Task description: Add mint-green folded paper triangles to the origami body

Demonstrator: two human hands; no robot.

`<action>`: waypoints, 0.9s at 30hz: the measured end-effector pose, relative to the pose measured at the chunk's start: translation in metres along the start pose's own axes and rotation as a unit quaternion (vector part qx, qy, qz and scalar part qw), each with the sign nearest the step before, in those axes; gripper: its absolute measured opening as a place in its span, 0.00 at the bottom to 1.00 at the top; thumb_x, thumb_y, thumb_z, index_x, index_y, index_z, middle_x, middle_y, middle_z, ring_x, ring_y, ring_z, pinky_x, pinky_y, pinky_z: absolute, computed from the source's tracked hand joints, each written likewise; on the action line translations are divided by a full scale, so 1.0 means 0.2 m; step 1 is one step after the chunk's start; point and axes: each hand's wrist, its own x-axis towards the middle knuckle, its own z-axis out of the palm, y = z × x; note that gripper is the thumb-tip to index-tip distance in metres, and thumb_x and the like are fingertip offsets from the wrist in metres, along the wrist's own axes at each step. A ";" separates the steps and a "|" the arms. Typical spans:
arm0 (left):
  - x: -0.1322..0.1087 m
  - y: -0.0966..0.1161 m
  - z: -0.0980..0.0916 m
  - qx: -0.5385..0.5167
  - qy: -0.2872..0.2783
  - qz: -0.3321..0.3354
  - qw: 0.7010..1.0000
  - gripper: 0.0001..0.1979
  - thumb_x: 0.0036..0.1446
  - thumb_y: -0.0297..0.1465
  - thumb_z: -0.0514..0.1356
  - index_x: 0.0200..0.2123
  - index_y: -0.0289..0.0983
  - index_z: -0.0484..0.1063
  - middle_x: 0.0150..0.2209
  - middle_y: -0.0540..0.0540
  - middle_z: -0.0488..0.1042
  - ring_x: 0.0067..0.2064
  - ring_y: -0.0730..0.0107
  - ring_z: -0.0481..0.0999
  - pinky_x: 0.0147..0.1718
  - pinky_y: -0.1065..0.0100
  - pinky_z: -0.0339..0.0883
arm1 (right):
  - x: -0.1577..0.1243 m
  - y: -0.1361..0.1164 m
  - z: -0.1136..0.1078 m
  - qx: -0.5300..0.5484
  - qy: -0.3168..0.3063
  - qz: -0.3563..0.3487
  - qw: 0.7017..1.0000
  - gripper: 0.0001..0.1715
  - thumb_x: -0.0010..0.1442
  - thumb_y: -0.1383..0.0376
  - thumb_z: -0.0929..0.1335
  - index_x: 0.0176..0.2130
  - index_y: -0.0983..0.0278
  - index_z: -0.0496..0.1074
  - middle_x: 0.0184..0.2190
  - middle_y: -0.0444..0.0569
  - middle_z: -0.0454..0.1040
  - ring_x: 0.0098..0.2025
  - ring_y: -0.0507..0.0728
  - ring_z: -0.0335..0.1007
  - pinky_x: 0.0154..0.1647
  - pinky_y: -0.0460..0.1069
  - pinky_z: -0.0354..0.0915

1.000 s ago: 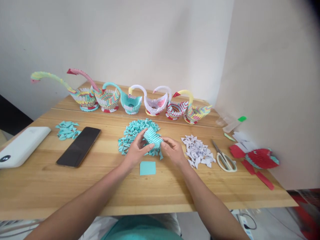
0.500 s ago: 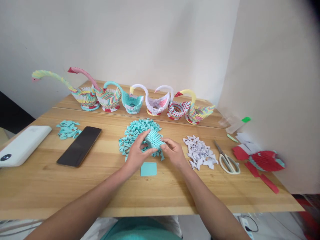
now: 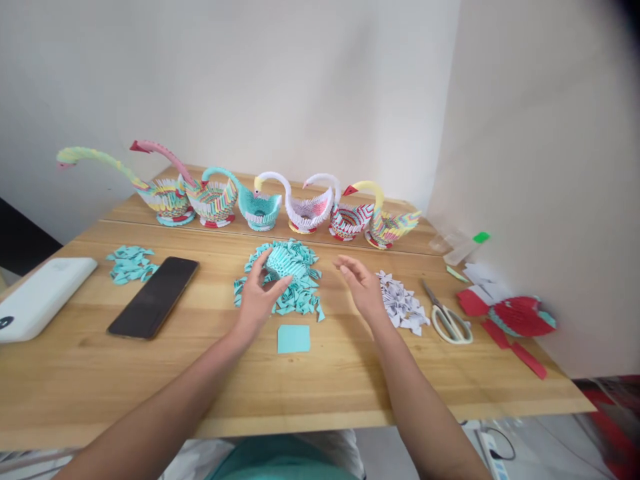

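Observation:
My left hand (image 3: 257, 293) grips a small turquoise assembly of folded paper pieces (image 3: 283, 262), holding it above the heap of loose turquoise paper pieces (image 3: 295, 293) in the middle of the wooden table (image 3: 150, 373). Off to the right of that assembly, my right hand (image 3: 363, 287) hovers with fingers apart and nothing in it, beside the pile of white folded pieces (image 3: 403, 303). A flat turquoise paper rectangle (image 3: 293, 339) lies on the table just in front of the heap.
Several paper swans (image 3: 260, 203) stand in a row at the back. At the left lie a black phone (image 3: 154, 297), a white power bank (image 3: 40, 297) and a small turquoise pile (image 3: 129, 262). Scissors (image 3: 447, 319), red paper strips and a red-turquoise paper piece (image 3: 520, 315) lie right.
My right hand has let go of the turquoise assembly and drawn away to the right, opening. My left hand has carried the assembly up and to the left, over the heap.

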 end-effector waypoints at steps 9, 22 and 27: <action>-0.02 -0.01 0.02 0.052 0.010 0.003 0.999 0.36 0.50 0.39 0.68 0.62 0.42 0.64 0.64 0.40 0.64 0.63 0.54 0.65 0.55 0.57 0.66 | 0.13 0.06 0.06 -0.325 -0.155 -0.054 0.931 0.19 0.63 0.68 0.65 0.53 0.60 0.74 0.48 0.55 0.78 0.46 0.61 0.75 0.46 0.51 0.65; -0.08 0.02 0.04 0.012 -0.053 0.048 0.997 0.34 0.51 0.34 0.67 0.62 0.42 0.65 0.64 0.41 0.63 0.62 0.53 0.66 0.49 0.61 0.73 | 0.12 0.14 0.10 -0.299 -0.167 -0.041 0.938 0.07 0.58 0.63 0.66 0.30 0.61 0.72 0.31 0.50 0.76 0.35 0.59 0.70 0.36 0.51 0.60; -0.08 0.03 0.04 0.025 -0.048 0.033 0.998 0.34 0.51 0.34 0.68 0.61 0.42 0.66 0.64 0.40 0.63 0.62 0.52 0.65 0.49 0.60 0.72 | 0.08 0.09 0.05 -0.074 -0.088 0.049 0.992 0.22 0.59 0.52 0.67 0.46 0.63 0.75 0.30 0.47 0.76 0.31 0.57 0.70 0.37 0.52 0.64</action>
